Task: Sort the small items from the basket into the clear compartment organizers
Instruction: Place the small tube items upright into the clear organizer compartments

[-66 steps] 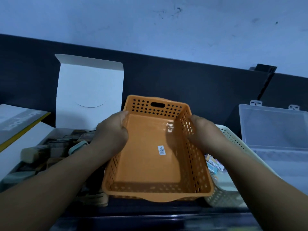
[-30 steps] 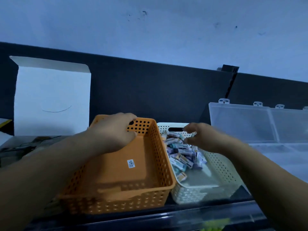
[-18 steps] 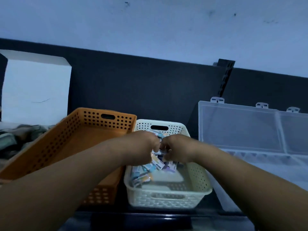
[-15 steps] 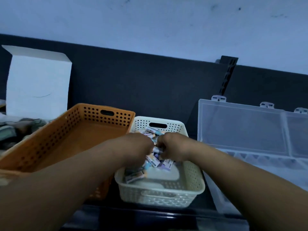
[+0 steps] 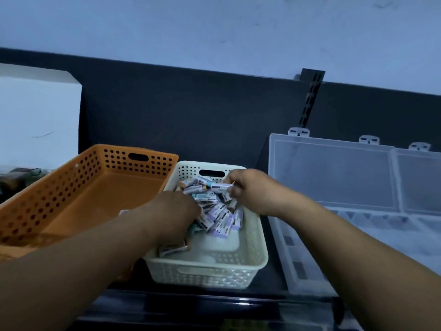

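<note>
White basket [image 5: 205, 275] holds small boxes [image 5: 219, 218]; right hand [image 5: 248, 192] pinches one, left hand [image 5: 174, 211] buried among them, its grip hidden.

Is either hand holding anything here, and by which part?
The right hand pinches one small packet by one end, over the white basket. The left hand rests among the packets; its grip cannot be told.

A pale wall [image 5: 214, 25] rises above a dark back panel [image 5: 191, 111] in dim light.
</note>
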Tool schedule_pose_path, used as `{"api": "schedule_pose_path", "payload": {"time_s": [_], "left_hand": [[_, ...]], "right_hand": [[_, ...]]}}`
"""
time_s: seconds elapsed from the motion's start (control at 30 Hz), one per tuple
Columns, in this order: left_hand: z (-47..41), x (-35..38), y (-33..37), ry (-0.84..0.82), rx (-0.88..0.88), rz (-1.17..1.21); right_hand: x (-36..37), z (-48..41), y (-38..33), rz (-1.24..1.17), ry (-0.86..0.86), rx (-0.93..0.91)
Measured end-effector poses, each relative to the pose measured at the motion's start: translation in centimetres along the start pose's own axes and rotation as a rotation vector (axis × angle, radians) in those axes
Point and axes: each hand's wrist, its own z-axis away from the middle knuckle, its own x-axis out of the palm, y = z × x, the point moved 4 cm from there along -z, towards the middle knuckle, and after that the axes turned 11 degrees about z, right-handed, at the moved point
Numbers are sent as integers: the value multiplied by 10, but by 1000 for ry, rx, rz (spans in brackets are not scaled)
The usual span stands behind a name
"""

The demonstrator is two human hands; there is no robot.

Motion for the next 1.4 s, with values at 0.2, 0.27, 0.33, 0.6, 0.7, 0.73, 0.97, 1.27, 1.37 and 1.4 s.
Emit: {"api": "schedule_pose_path", "payload": {"time_s": [0.2,0.27,0.33,0.6,0.7,0.73,0.97,1.27,1.37,1.4], "left_hand": [[1,-9,7,5,-70,87],[2,-25,12,71,-103,253],[0,-44,22,196,-141,485],[-58,-75,97,443,-134,986],[-81,-67,113,449,-161,957],[-87,-63,115,437,-169,940],[-115,-50,119,376,-190,682],[-136,-37,124,275,-107,559],[-138,-34,126,270,-85,496],[-138,-34,127,269,-78,468]], "right_hand": [[-10,22,38,-344,58,76],[-14,31,56,-441,80,88],[-21,40,77,-507,127,107],[-56,70,152,-501,173,104],[-58,70,167,-393,182,97],[-57,69,169,-368,179,95],[-34,50,174,-185,153,63],[-11,38,172,-15,119,48],[-6,37,173,-15,112,53],[-5,37,173,-18,110,52]]}}
